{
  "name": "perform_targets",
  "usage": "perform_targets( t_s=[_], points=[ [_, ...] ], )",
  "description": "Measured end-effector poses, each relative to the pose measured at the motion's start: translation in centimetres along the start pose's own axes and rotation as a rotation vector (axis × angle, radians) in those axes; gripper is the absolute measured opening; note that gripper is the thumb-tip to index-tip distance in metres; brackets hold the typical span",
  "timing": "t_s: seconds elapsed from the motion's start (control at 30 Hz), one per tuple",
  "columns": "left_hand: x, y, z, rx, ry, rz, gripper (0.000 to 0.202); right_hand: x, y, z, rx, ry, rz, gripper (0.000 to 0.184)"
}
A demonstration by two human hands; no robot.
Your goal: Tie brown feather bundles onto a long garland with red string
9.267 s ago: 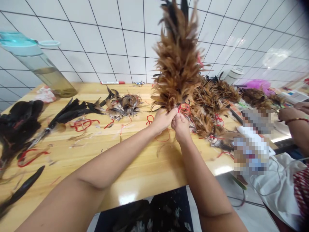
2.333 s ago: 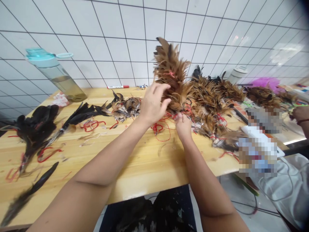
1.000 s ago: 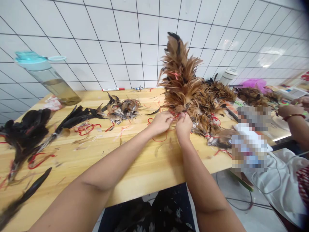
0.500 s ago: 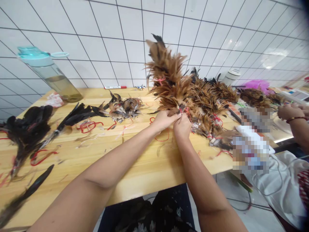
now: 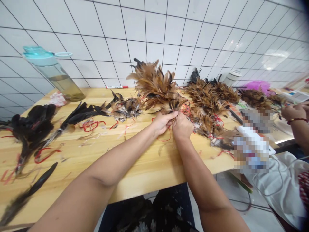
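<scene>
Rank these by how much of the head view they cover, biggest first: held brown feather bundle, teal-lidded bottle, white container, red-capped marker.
1. Held brown feather bundle and teal-lidded bottle: too close to rank
2. White container
3. Red-capped marker

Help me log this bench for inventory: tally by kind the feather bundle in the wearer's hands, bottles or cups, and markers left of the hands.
Feather bundle, held at its base by left hand and right hand: 1
Teal-lidded bottle and white bottle or cup: 2
Red-capped marker: 1
Total: 4
</scene>
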State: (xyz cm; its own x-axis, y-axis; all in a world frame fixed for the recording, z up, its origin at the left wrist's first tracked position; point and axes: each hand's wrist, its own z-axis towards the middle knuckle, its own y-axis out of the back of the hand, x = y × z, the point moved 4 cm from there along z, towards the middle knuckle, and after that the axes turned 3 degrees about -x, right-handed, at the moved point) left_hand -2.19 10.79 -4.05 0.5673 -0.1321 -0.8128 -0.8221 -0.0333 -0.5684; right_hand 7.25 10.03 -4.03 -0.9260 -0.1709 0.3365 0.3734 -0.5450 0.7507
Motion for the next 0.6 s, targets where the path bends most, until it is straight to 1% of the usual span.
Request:
perform_targets(
  t_s=[0.07, 0.17, 0.23, 0.3, 0.37, 0.43, 0.47, 0.53, 0.6],
  points=[
    [-0.1, 0.1, 0.1, 0.008, -0.009, -0.032, 0.033, 0.3, 0.1, -0.1, 0.026, -0.006, 0.032, 0.039],
    [-0.3, 0.6, 0.5, 0.003, -0.046, 0.000, 0.030, 0.5, -0.1, -0.3, 0.078, -0.006, 0.150, 0.032],
    [-0.4, 1.4, 1.0, 0.000, -0.058, 0.036, 0.029, 0.4, -0.3, -0.1, 0.137, 0.009, 0.319, 0.030],
    [-0.5, 2.3, 1.5, 0.020, -0.056, 0.066, 0.030, 0.0, -0.7, 0.1, 0.232, -0.018, 0.563, 0.029],
    [-0.7, 2.9, 1.9, 0.089, -0.041, 0.105, 0.032, -0.7, -1.2, 0.4, 0.381, -0.143, 0.831, 0.036],
    [-0.9, 3.3, 1.9, 0.182, -0.033, 0.146, 0.033, -1.3, -1.6, 0.3, 0.564, -0.319, 1.064, 0.044],
    [-1.0, 3.3, 1.8, 0.235, -0.030, 0.168, 0.033, -1.4, -1.6, 0.2, 0.651, -0.396, 1.156, 0.045],
    [-1.2, 3.2, 1.6, 0.318, -0.030, 0.217, 0.032, -1.4, -1.4, 0.0, 0.819, -0.498, 1.288, 0.041],
    [-1.3, 3.1, 1.3, 0.349, -0.043, 0.272, 0.032, -1.1, -1.1, -0.3, 0.982, -0.539, 1.367, 0.038]
  ],
)
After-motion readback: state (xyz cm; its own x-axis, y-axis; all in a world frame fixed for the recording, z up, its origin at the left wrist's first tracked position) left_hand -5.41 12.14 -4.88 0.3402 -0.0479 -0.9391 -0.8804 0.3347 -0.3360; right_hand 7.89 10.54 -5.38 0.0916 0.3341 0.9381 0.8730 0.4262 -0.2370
